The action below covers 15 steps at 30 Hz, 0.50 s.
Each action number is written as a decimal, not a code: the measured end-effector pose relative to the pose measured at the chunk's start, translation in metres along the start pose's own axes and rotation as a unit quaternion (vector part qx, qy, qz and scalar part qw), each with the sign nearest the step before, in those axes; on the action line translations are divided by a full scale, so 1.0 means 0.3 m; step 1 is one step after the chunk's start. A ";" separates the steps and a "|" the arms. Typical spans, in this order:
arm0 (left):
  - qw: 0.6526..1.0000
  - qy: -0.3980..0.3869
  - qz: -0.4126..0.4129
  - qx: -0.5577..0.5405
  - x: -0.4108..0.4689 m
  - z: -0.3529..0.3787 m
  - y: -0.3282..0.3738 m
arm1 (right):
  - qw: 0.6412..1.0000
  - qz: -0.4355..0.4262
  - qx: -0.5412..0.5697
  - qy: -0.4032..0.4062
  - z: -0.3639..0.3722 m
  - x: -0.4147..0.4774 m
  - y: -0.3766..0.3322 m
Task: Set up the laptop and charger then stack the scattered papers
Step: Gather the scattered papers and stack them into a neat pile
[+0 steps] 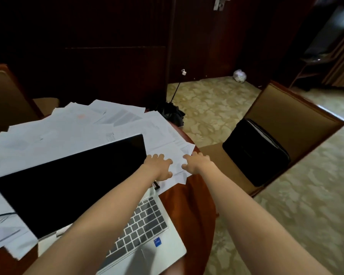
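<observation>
Scattered papers (68,132): thin, limp white printed sheets, fanned in overlapping layers over the far & left parts of a round, polished reddish-brown table (191,205). At its right edge both hands sit on a few loose sheets (177,161), just past the laptop's corner. Left hand (159,165): fingers spread, pressing the top sheet, grasping nothing. Right hand (197,161): fingertips at the sheets' outer edge; can't tell if it pinches or only touches. Likely step: gathering this clump. Best to slide sheets inward w/ flat palms & square the edges before lifting, as paper slips on smooth wood. Laptop (72,187): open on the table's near side, silver, grey keys, glossy black screen. Thin dark cable (2,214) at left. Padded wooden chair (298,116) w/ black bag (254,151) to the right.
</observation>
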<state>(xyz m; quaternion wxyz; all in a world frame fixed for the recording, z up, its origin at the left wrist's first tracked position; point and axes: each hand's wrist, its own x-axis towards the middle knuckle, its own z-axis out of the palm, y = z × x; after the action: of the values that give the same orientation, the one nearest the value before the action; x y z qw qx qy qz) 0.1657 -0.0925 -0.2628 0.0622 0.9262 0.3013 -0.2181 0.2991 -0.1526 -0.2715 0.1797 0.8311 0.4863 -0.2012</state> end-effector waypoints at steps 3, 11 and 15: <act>0.998 -0.023 -0.040 -0.032 0.090 0.001 0.017 | 0.999 -0.021 -0.027 -0.002 -0.022 0.092 0.062; 0.990 -0.043 -0.132 -0.023 0.289 -0.032 0.086 | 0.992 -0.100 -0.076 -0.013 -0.069 0.322 0.194; 0.978 -0.042 -0.195 -0.059 0.331 -0.056 0.056 | 0.986 -0.136 -0.097 -0.017 -0.120 0.408 0.198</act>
<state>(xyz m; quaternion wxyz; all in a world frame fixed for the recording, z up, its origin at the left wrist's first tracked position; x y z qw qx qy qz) 0.2536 -0.0491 -0.2918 0.0859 0.8342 0.4855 -0.2470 0.4117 -0.0723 -0.2969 0.2391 0.7323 0.6087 -0.1899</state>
